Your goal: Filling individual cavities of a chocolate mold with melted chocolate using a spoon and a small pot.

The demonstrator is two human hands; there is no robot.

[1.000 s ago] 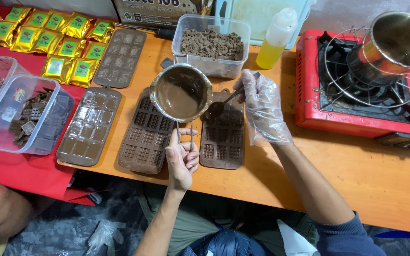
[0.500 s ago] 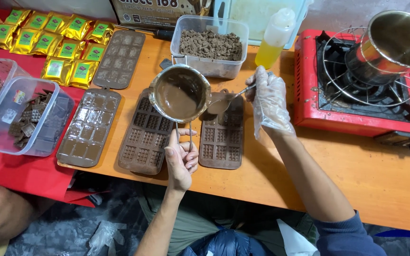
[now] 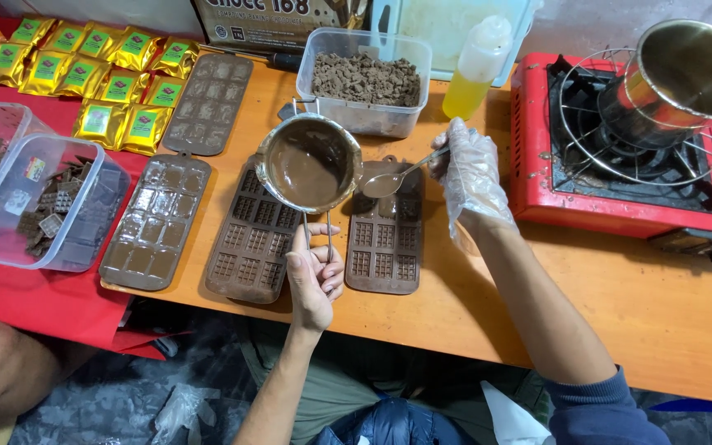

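My left hand (image 3: 315, 276) grips the wire handle of a small metal pot (image 3: 308, 162) holding melted chocolate, kept above two brown bar moulds. My right hand (image 3: 469, 175), in a clear plastic glove, holds a metal spoon (image 3: 397, 178) whose bowl hangs beside the pot's rim over the right mould (image 3: 386, 247). The middle mould (image 3: 250, 239) lies under the pot. A third mould (image 3: 155, 222) with filled cavities lies further left.
A red gas stove (image 3: 620, 148) with a steel pot (image 3: 686, 74) stands at the right. At the back are a clear tub of chocolate pieces (image 3: 366, 78), a yellow squeeze bottle (image 3: 475, 70) and another mould (image 3: 208, 103). Gold packets (image 3: 92, 70) and plastic boxes (image 3: 35, 202) sit left.
The spoon has lifted from low over the right mould up to beside the pot's rim. My right hand shifted slightly up and right. The pot stayed about where it was.
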